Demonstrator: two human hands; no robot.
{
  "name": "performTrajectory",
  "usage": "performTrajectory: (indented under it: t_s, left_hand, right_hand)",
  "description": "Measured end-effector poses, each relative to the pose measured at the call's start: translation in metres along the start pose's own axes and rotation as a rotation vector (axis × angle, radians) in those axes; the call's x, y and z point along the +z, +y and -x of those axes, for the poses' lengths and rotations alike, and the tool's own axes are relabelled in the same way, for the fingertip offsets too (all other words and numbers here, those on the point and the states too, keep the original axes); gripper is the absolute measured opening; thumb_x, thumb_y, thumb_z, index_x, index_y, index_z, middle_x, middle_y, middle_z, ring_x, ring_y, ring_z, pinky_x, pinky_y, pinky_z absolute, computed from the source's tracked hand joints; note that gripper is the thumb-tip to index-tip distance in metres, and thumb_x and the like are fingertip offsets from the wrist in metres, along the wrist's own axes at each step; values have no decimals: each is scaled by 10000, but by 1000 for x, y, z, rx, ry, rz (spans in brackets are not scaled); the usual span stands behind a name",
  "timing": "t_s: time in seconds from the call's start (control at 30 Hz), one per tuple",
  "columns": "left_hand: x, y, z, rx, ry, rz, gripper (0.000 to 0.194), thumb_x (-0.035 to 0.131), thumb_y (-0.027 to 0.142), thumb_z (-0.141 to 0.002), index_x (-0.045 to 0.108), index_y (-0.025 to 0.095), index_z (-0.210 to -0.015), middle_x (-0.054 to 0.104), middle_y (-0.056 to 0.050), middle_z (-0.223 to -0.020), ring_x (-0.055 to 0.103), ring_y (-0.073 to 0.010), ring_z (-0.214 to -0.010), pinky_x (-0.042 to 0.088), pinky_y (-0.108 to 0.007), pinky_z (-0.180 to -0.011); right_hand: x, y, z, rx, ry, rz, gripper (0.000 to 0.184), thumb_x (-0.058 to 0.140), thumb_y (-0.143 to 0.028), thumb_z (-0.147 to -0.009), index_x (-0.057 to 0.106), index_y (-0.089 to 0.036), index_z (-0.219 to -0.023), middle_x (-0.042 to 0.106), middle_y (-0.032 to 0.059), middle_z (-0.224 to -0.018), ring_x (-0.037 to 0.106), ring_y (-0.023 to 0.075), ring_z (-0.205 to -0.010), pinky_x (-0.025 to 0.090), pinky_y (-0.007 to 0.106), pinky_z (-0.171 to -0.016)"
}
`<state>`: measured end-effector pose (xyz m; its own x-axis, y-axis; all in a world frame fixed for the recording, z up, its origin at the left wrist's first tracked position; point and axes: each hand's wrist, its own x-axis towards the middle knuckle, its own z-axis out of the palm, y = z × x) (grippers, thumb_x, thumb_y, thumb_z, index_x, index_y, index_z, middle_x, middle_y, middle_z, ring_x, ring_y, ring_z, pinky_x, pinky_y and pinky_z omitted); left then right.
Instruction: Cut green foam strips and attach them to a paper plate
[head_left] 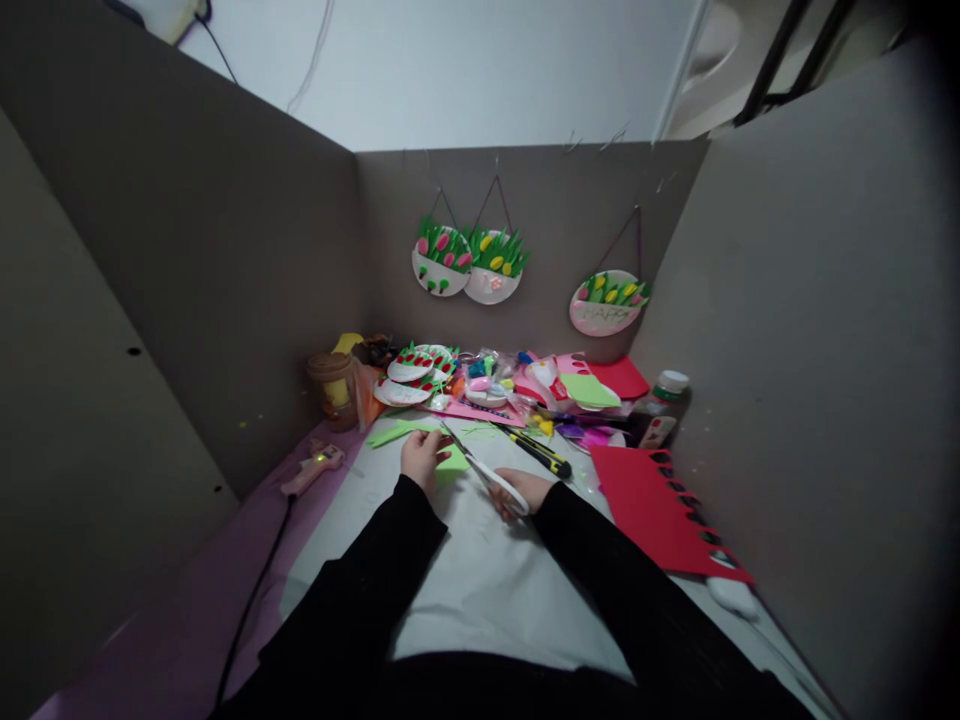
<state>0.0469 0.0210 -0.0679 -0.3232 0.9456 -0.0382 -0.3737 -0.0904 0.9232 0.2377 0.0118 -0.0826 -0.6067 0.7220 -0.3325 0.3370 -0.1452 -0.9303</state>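
Observation:
White-handled scissors (495, 482) are gripped in my right hand (525, 488), the blades pointing up and to the left. Close to the blade tips, my left hand (424, 458) is closed on a piece of green paper (452, 466), which shows between the two hands. Whether the blades touch the paper I cannot tell. Just beyond the hands lies a longer green paper strip (394, 432). A yellow-and-black utility knife (536, 452) rests to the right of the scissors.
At the back sit finished paper-plate crafts (411, 388) and a pile of craft supplies (487, 385). Red paper (660, 510) and a white-capped bottle (666, 405) are on the right. A corded glue gun (315, 466) and brown cup (332, 390) stand left. Grey panels (525, 320) enclose the table.

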Motion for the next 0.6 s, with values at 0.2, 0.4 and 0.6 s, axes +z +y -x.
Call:
performTrajectory:
  t_s: [0.2,0.4,0.6]
  left_hand:
    - [0,1,2,7,5,-10,214,620,296,-653,469,152,-702,636,-66,-750,651,-193,-777,442,-212,-528]
    - [0,2,2,3,-1,-15,216,623,297,-646,473,151,-697,632,-64,-742,646,-189,-778,440,-212,-530]
    - [-1,0,0,-7,-1,-23,211,624,298,-646,484,151,-702,641,-67,-743,645,-185,-771,445,-221,-541]
  right_hand:
    - [0,-1,1,8,11,8,154,560,-175,-617,456,-176,-731,535,-51,-455,523,103,-404,379,194,-398]
    - [-1,1,-1,3,1,10,166,573,-193,-618,447,-177,-724,535,-58,-458,520,103,-398,378,196,-394]
    - [-3,3,-2,-5,0,31,198,595,-246,-633,446,-175,-742,546,-49,-480,531,101,-418,366,189,-394]
